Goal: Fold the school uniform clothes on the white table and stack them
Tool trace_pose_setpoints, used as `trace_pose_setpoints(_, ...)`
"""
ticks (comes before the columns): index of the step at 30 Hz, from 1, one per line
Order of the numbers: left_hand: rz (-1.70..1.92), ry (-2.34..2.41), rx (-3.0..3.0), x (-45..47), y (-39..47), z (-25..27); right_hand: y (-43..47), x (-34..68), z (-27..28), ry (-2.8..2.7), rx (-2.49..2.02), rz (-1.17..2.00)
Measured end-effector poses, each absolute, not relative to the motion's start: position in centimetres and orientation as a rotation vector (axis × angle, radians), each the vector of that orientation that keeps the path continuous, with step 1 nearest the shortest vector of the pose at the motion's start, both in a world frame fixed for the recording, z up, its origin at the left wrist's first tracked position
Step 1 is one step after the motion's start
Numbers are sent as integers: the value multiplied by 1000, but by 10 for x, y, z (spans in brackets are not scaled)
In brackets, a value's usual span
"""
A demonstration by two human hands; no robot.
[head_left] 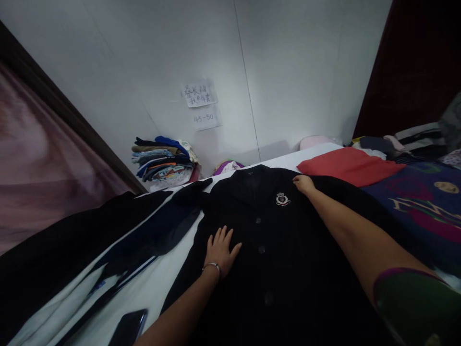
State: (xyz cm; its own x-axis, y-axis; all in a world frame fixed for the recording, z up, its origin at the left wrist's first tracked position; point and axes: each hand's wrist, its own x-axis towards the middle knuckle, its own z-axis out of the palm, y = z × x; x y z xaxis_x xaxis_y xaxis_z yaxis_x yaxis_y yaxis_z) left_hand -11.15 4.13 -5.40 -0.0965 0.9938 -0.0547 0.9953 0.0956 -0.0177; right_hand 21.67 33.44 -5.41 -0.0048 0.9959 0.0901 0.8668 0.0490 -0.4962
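Observation:
A black blazer [295, 269] lies spread front-up before me, its collar towards the wall. It has a row of dark buttons and a pale embroidered crest [283, 199] on the chest. My left hand [220, 252] rests flat on the blazer's front, fingers spread, a bracelet on the wrist. At the shoulder seam beyond the crest, my right hand [303, 184] has its fingers closed on the blazer's fabric. One sleeve stretches off to the right beneath my right forearm. The lower part of the blazer fades into dark shadow.
Left of the blazer are other dark garments [144, 235] and a phone [128, 327]. A folded clothes stack [163, 161] stands by the wall. Red cloth [351, 165] and a patterned blue textile [428, 192] lie to the right. Handwritten papers [200, 93] hang on the wall.

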Motion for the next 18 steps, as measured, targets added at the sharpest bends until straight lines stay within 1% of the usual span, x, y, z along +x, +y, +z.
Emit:
trace_pose_setpoints(11, -58, 2301, 2108, -113, 41, -55, 344, 210, -47, -2100, -1923, 335)
trace_pose_setpoints(18, -90, 2301, 2080, -110, 40, -50, 348, 202, -47, -2072, -1837, 432)
